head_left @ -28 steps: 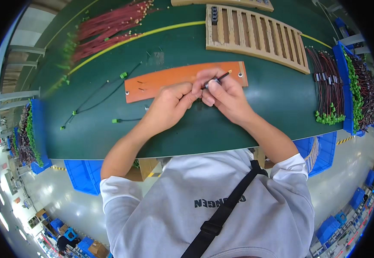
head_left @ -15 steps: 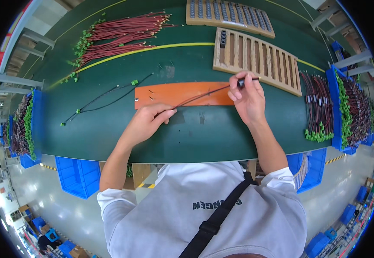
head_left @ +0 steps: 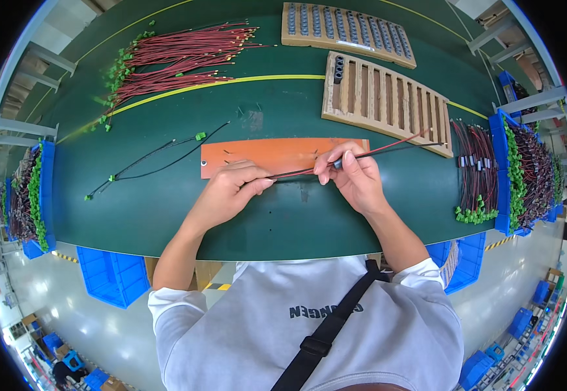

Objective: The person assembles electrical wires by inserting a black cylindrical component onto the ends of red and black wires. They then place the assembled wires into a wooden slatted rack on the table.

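Two hands working over green tabletop (head_left: 166, 215): left hand (head_left: 228, 192) and right hand (head_left: 352, 176) both pinching shut on red-and-black wire pair (head_left: 388, 148), which is stretching above orange mat (head_left: 264, 156); slotted cardboard tray (head_left: 388, 101) lying beyond.

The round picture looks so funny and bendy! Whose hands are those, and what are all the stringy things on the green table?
The camera sits on a person's head and looks down, and its wide lens bends the edges. The left hand and right hand pinch a thin red and black wire pair between them, above an orange mat. On the green table lie a pile of red wires with green plugs, one loose black wire, and two slotted trays. More wires fill the blue bin on the right.
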A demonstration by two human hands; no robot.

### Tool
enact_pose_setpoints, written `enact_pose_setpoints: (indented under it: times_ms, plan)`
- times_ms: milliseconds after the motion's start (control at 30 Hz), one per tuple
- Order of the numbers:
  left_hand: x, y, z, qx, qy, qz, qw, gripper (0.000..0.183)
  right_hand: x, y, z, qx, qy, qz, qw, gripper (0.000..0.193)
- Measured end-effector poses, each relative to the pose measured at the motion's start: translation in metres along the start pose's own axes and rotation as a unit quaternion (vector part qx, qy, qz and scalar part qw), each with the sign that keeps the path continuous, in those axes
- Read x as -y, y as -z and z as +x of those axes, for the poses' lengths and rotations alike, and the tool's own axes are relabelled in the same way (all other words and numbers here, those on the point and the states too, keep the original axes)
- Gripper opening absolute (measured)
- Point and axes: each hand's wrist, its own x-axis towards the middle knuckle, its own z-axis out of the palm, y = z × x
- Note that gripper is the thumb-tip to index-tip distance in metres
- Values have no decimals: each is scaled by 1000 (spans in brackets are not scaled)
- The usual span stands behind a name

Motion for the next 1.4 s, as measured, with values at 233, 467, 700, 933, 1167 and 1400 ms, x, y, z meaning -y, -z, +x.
enact_pose_setpoints:
  times_ms: [233,467,700,933,1167,1400]
  plan:
    - [-3,11,-5,7,53,-87,995,14,-24,-40,14,36,-50,-158,985,22]
    - [37,46,-22,-89,98,-357,925,29,-44,-49,33,-59,-66,-83,993,24]
    - [56,38,-21,-221,119,-280,927,23,-60,-48,44,-62,-62,-86,992,28]
    - [60,38,-18,-221,65,-43,972,22,-60,-46,48,-44,-91,-73,992,30]
    - [60,41,-17,-198,25,-27,980,23,-57,-44,48,-44,-95,-64,992,26]
    - [64,46,-23,-184,78,20,980,22,-55,-48,47,-31,-86,-80,993,25]
